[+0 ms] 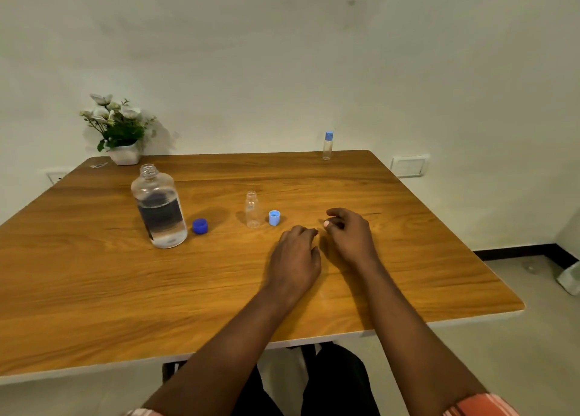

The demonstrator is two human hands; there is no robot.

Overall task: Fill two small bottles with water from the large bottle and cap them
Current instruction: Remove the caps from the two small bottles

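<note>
The large clear bottle [159,207] stands uncapped at the left of the wooden table [94,283], partly filled with water. Its dark blue cap [200,226] lies just to its right. A small clear bottle [252,209] stands open mid-table, with its light blue cap [274,218] beside it on the right. A second small bottle [327,145] with a blue cap on stands at the far edge. My left hand [295,260] rests on the table, fingers loosely curled, holding nothing. My right hand [350,233] hovers beside it, fingers curled, empty.
A white pot of artificial flowers [120,130] stands at the far left corner by the wall. A small scrap [99,164] lies near it. A wall socket [408,165] sits right of the table. A white object [569,279] lies on the floor at right.
</note>
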